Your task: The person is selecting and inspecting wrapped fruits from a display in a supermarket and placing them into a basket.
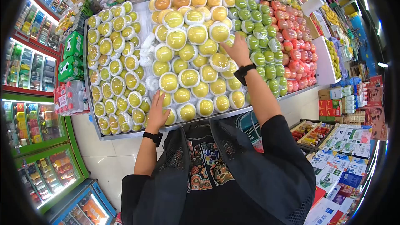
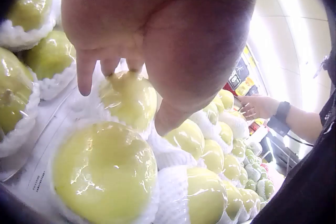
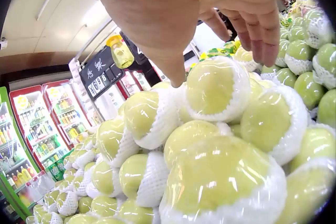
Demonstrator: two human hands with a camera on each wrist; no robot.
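Yellow-green round fruits [image 1: 168,82], wrapped in clear film and white foam nets, are heaped in the middle of a display stand. At the heap's front edge, my left hand [image 1: 156,114] reaches over the fruit with fingers spread. In the left wrist view, that hand [image 2: 163,40] hangs over one wrapped fruit [image 2: 130,100], fingers and thumb extended to either side. My right hand [image 1: 238,51] is at the heap's right side. In the right wrist view, that hand [image 3: 194,14] has its thumb and loosely straight fingers above and around a top fruit [image 3: 212,88].
Smaller wrapped yellow fruits [image 1: 118,43] fill the left of the stand. Green fruits [image 1: 259,31] and red ones [image 1: 291,46] are stacked to the right. A metal rim [image 1: 196,121] runs along the front. Drink fridges [image 1: 31,64] stand left, boxed goods [image 1: 346,141] right.
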